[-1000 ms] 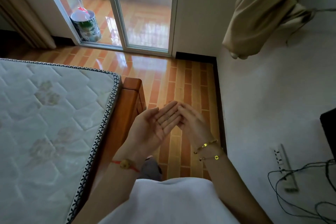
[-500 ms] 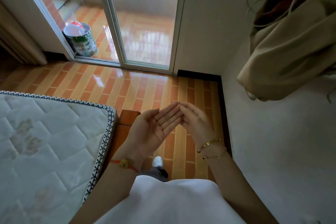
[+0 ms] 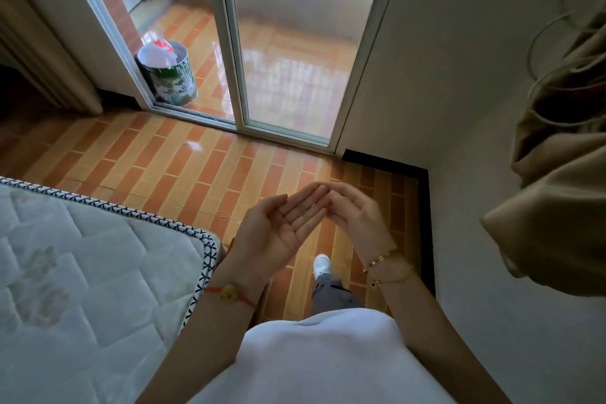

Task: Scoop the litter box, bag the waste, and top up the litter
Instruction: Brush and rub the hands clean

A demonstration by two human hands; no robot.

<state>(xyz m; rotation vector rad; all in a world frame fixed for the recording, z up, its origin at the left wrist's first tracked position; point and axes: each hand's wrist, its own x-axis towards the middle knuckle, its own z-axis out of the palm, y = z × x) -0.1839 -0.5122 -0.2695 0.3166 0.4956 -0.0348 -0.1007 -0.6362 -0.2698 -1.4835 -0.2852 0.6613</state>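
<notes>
Standing on an orange brick-pattern floor [image 3: 164,161], a person in a white shirt [image 3: 321,361] holds both hands out in front of the body, and neither hand has hold of anything. The left hand [image 3: 275,233] is turned palm up with its fingers straight and close together. The right hand [image 3: 355,218] is tilted toward it with loosely extended fingers, and the fingertips of the two hands touch. A red string bracelet [image 3: 229,292] with a yellow bead sits on the left wrist, and thin gold bracelets [image 3: 383,259] sit on the right. Below the hands, a white shoe [image 3: 322,264] and a grey trouser leg [image 3: 328,293] show against the floor. A quilted white mattress [image 3: 82,272] with a patterned edge fills the lower left, its corner just beside the left forearm. Ahead, a sliding glass door [image 3: 295,52] stands partly open onto a tiled balcony. Just past its track stands a green and white can [image 3: 173,85] with a white plastic bag [image 3: 157,54] in its mouth. A pale wall [image 3: 459,75] runs along the right side, and a beige cloth [image 3: 557,207] hangs in front of it. Where the litter box is cannot be told from this view.
</notes>
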